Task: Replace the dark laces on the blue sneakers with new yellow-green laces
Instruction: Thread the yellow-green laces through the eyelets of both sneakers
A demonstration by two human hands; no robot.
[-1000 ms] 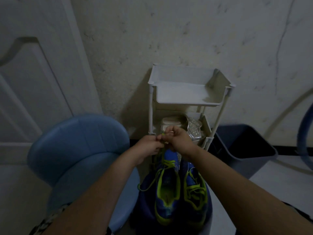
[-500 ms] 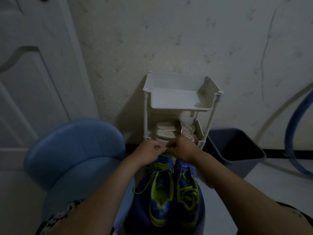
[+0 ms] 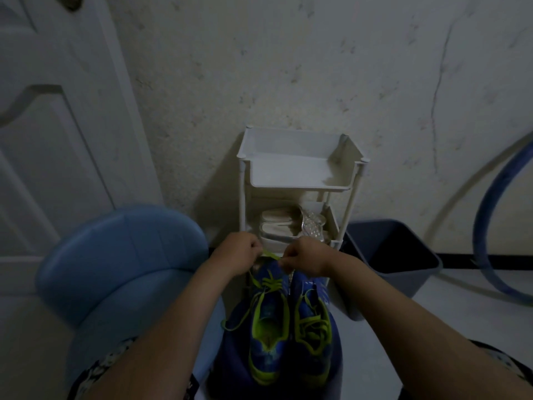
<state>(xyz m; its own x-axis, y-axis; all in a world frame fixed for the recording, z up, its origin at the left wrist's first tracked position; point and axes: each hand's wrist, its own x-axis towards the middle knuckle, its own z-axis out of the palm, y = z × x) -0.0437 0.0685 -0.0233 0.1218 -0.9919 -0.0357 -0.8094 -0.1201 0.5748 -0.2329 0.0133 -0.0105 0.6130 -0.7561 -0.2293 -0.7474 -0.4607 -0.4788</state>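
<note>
Two blue sneakers with yellow-green trim stand side by side on a dark blue stool, toes away from me. The left sneaker [image 3: 268,330] has yellow-green lace [image 3: 269,284] crossed near its toe end, with a loose strand trailing off its left side. The right sneaker [image 3: 313,333] is laced in yellow-green. My left hand [image 3: 235,255] and my right hand [image 3: 305,259] sit above the left sneaker's toe, each pinching an end of the lace stretched taut between them.
A light blue chair [image 3: 121,272] stands at my left. A white shelf rack [image 3: 300,174] against the wall holds pale sandals on its lower tier. A dark bin [image 3: 395,255] sits to the right, a blue hoop [image 3: 490,220] farther right. A white door [image 3: 52,111] is at left.
My hands have drawn slightly apart, stretching the lace between them. The view has tilted up a little, so the shoes and hands sit lower in the picture.
</note>
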